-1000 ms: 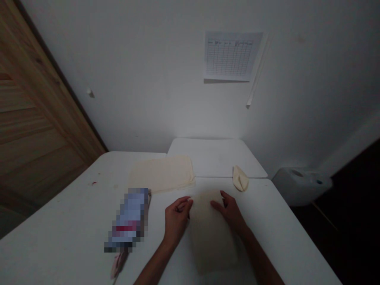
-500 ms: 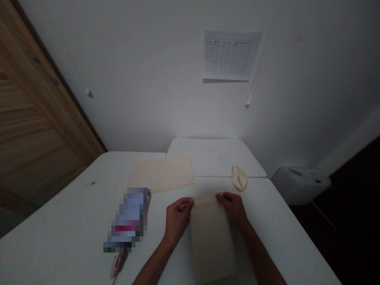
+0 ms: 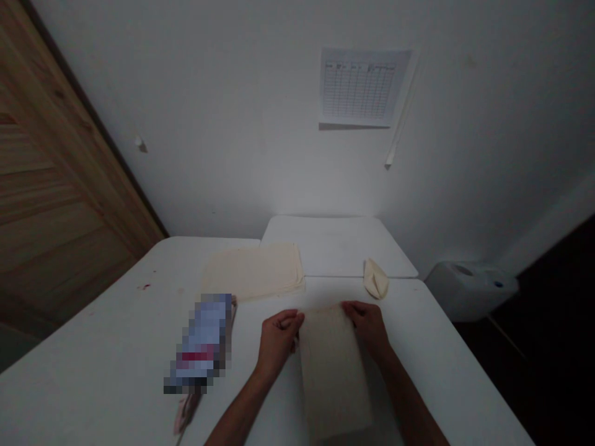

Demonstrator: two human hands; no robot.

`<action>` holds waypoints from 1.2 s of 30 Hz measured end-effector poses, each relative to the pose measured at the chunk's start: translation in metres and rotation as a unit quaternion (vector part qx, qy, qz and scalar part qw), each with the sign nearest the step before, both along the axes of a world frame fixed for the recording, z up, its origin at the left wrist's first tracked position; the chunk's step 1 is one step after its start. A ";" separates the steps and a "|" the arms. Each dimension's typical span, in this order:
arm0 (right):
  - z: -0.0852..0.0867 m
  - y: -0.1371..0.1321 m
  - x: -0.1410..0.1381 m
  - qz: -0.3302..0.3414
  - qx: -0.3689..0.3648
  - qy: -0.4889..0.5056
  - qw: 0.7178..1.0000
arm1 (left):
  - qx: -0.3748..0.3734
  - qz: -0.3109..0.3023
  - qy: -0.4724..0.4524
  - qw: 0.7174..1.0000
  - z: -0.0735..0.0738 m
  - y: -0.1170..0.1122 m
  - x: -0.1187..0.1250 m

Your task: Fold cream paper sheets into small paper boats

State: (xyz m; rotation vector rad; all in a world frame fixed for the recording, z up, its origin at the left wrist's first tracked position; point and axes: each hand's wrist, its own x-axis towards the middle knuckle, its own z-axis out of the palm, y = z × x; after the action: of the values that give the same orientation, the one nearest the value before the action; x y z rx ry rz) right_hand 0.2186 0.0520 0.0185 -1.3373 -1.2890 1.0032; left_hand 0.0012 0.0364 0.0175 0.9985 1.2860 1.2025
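Note:
A long, narrow piece of beige cloth stretches from between my hands down toward the bottom of the head view. My left hand pinches its far left corner between thumb and fingers. At the far right corner, my right hand grips the edge the same way. The far edge is drawn straight between them. Beyond my right hand lies a small folded cream cloth. Flat cream cloth sheets, with several rounded edges showing, lie farther back to the left.
A blurred-out blue and pink item lies left of my hands, a pinkish strap below it. White tables meet a wall bearing a printed sheet. A white plastic container stands past the right edge; a wooden door is left.
Almost nothing differs. My right hand and the cloth's far edge have shifted very slightly to the right; both hands keep their pinch.

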 end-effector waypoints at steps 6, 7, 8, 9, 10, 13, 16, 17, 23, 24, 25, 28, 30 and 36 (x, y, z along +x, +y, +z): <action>0.000 0.002 0.001 -0.040 0.007 -0.012 0.999 | -0.006 -0.061 0.030 0.998 -0.001 -0.002 0.001; 0.000 0.002 0.002 -0.047 0.007 -0.012 0.999 | -0.008 -0.069 0.034 0.997 0.000 -0.002 0.002; -0.001 0.003 0.002 -0.055 0.007 -0.011 0.998 | -0.010 -0.073 0.037 0.997 0.001 -0.003 0.002; -0.001 0.003 0.003 -0.063 0.006 -0.011 0.998 | -0.011 -0.075 0.040 0.996 0.001 -0.003 0.002; -0.001 0.003 0.003 -0.069 0.004 -0.010 0.998 | -0.012 -0.075 0.044 0.996 0.001 -0.003 0.002; 0.000 0.004 0.003 -0.070 0.002 -0.007 0.997 | -0.017 -0.078 0.055 0.995 0.001 -0.002 0.002; -0.001 0.005 0.002 -0.066 0.002 0.007 0.998 | -0.016 -0.079 0.059 0.995 0.000 -0.001 0.002; -0.002 0.005 0.001 -0.064 0.001 0.011 0.998 | -0.014 -0.078 0.057 0.995 -0.001 0.000 0.001; -0.002 0.003 -0.001 -0.096 0.025 -0.021 0.995 | -0.010 -0.100 0.045 0.994 -0.007 0.000 0.001; -0.001 0.002 -0.001 -0.110 0.031 -0.029 0.993 | -0.011 -0.106 0.048 0.993 -0.008 0.000 0.002; 0.000 0.002 -0.001 -0.124 0.035 -0.035 0.991 | -0.012 -0.110 0.050 0.993 -0.009 -0.001 0.003; 0.003 -0.001 -0.001 -0.153 0.048 -0.054 0.986 | -0.010 -0.123 0.050 0.991 -0.010 -0.002 0.005; 0.004 -0.002 -0.002 -0.167 0.061 -0.071 0.982 | -0.005 -0.131 0.058 0.990 -0.009 -0.003 0.005; 0.001 -0.001 -0.003 -0.150 0.071 -0.106 0.980 | 0.010 -0.133 0.110 0.985 -0.006 -0.005 0.003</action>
State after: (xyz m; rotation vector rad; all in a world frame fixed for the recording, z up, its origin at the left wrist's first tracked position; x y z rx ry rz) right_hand 0.2156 0.0505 0.0194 -1.5018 -1.2420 0.5623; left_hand 0.0043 0.0315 0.0119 1.3020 1.2647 0.9208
